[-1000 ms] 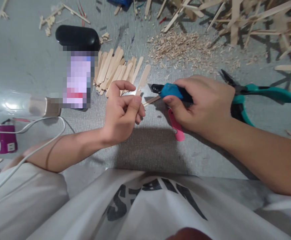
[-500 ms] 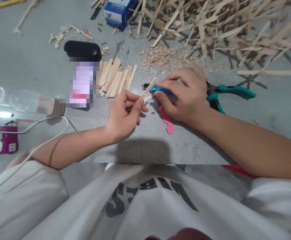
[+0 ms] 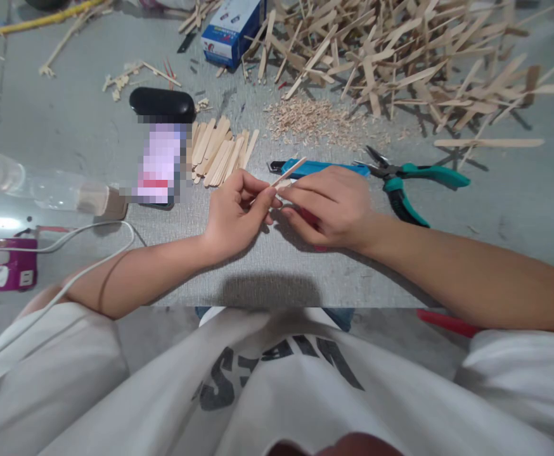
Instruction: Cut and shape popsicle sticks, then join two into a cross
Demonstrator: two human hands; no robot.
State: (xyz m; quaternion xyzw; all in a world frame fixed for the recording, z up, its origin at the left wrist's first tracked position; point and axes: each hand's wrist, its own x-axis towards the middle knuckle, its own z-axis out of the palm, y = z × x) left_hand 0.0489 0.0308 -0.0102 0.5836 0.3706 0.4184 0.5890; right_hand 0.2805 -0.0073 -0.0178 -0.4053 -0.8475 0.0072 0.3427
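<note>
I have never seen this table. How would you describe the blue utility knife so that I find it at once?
Start at the grey table and find the big heap of wooden sticks at its far side. Nearer than the heap, beyond the two hands, lies the blue utility knife, flat and untouched. Unlike the teal-handled pliers at its right end, it is one straight bar with a black tip.

Little can be read. The white shirt (image 3: 277,380) below the fingers carries large dark letters seen upside down; the strokes look like "EAS", but the folds hide the rest. The blue and white box (image 3: 232,25), far beyond the fingers at the top, bears print too small to make out. The screen (image 3: 159,163) left of the fingers is blurred and unreadable.
</note>
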